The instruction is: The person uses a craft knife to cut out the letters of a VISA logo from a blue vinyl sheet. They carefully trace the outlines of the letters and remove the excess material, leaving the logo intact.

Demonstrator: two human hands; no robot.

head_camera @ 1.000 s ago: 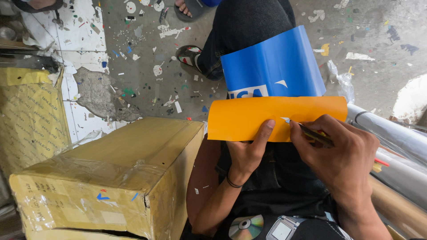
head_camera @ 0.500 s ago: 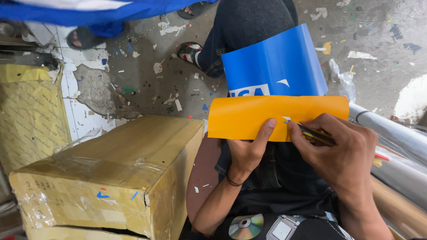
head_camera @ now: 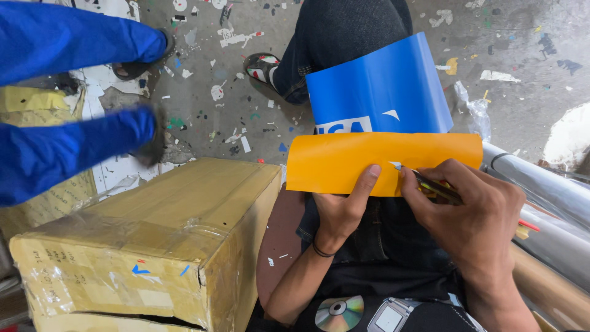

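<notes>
My left hand (head_camera: 345, 208) pinches the lower edge of an orange vinyl sheet (head_camera: 344, 161), holding it up over my lap. Behind the orange one stands a blue sheet (head_camera: 381, 86) with white lettering. My right hand (head_camera: 473, 215) grips a thin cutting tool (head_camera: 424, 180) like a pen, its tip touching the orange sheet just right of my left fingers, beside a small white cut mark. I sit with one leg stretched forward in dark trousers and a sandal (head_camera: 264, 64).
A taped cardboard box (head_camera: 153, 246) stands at my left. Another person's blue-trousered legs (head_camera: 67, 92) pass at upper left. Rolled material (head_camera: 541, 203) lies along the right. A disc (head_camera: 338, 312) and small device (head_camera: 388, 316) rest by my lap. Paper scraps litter the concrete floor (head_camera: 209, 98).
The blue-trousered legs have come into view from the upper left and stepped along the floor. My hands and both sheets have stayed nearly still.
</notes>
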